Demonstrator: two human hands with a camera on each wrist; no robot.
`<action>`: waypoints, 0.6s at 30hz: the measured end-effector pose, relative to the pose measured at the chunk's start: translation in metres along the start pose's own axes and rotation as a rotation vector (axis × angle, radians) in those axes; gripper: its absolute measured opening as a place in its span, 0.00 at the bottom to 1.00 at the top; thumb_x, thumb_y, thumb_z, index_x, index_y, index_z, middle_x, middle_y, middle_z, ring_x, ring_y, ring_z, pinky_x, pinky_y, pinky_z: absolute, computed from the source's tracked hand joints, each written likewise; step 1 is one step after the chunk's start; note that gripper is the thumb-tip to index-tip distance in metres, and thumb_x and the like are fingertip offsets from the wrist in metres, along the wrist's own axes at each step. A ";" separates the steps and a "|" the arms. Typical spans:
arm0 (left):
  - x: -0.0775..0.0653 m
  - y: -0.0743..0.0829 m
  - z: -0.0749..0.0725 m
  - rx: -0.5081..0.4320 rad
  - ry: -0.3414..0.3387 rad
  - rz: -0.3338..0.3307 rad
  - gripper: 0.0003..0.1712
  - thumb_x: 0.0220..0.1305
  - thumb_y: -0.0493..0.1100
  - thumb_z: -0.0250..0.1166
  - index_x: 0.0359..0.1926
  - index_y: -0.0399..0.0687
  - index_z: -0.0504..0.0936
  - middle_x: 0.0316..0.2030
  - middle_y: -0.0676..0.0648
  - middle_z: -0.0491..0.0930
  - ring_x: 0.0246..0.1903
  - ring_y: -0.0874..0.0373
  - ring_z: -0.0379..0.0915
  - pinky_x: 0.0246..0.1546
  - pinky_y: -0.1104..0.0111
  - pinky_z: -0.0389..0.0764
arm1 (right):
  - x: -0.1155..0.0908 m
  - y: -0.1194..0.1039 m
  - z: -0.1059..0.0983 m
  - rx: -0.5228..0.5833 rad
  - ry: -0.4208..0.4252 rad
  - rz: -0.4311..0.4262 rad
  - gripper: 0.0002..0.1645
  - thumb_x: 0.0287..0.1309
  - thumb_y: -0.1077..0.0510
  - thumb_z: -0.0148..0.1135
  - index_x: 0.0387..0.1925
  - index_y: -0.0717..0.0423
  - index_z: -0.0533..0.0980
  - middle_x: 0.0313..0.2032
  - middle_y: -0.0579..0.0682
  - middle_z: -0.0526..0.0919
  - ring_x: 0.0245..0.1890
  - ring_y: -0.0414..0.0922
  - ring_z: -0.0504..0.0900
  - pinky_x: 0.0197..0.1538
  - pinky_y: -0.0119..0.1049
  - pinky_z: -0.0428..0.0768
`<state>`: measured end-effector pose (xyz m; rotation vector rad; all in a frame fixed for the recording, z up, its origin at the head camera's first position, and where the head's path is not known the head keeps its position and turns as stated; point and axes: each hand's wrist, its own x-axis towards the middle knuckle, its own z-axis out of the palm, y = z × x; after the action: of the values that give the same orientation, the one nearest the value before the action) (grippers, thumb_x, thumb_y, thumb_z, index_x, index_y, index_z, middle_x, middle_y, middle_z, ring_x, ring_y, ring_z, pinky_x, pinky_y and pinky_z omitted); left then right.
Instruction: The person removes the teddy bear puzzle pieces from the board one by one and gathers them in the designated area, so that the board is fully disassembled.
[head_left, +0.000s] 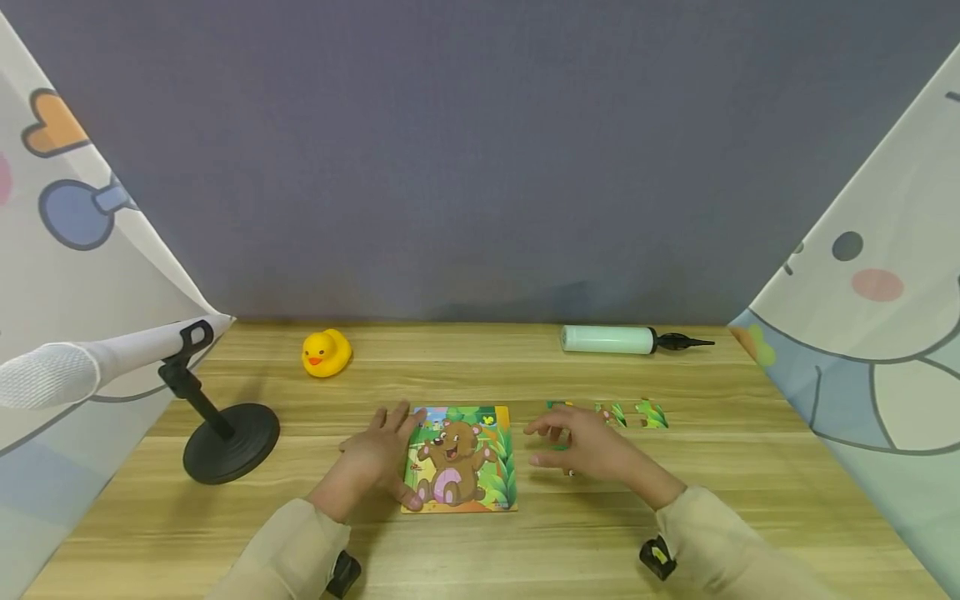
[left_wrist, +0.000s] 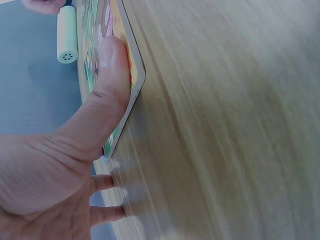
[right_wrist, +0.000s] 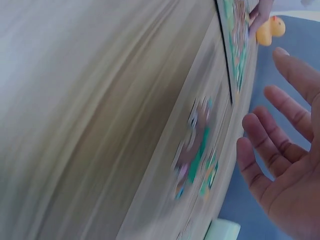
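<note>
A square jigsaw puzzle (head_left: 459, 467) with a brown bear picture lies flat on the table. My left hand (head_left: 377, 454) is spread at its left side, the thumb (left_wrist: 112, 65) resting on the puzzle's near left corner and other fingers reaching down to the tabletop. To the right of the puzzle my right hand (head_left: 583, 446) hovers with loosely bent fingers, and nothing shows between them. Loose puzzle pieces (head_left: 652, 414) lie beyond and beneath that hand, which partly hides some in the head view. Below its fingers in the right wrist view is a blurred puzzle piece (right_wrist: 192, 150).
On the left a white microphone (head_left: 112, 360) stands on a black round base (head_left: 231, 443). A yellow rubber duck (head_left: 326, 353) sits at the back left. A pale green hand pump (head_left: 609, 339) with a black nozzle lies at the back right, by the grey partition (head_left: 480, 167).
</note>
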<state>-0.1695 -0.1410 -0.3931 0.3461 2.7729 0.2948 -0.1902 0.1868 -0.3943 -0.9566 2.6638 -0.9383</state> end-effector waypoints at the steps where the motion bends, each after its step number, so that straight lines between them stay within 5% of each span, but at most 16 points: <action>1: 0.000 0.000 0.000 0.002 -0.001 0.000 0.76 0.29 0.61 0.85 0.78 0.41 0.56 0.77 0.32 0.49 0.73 0.25 0.47 0.41 0.21 0.70 | 0.003 -0.003 0.002 0.010 0.004 0.009 0.23 0.62 0.47 0.72 0.54 0.54 0.82 0.45 0.47 0.83 0.43 0.46 0.80 0.39 0.35 0.80; 18: -0.001 0.001 -0.001 -0.005 -0.004 0.000 0.76 0.30 0.61 0.85 0.78 0.41 0.56 0.77 0.32 0.49 0.73 0.25 0.47 0.42 0.21 0.70 | 0.049 -0.036 0.037 0.057 0.049 0.074 0.22 0.60 0.49 0.74 0.52 0.56 0.84 0.43 0.53 0.81 0.41 0.49 0.79 0.41 0.41 0.79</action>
<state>-0.1693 -0.1407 -0.3916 0.3449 2.7681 0.3001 -0.1966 0.1160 -0.3987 -0.8275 2.6766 -1.0279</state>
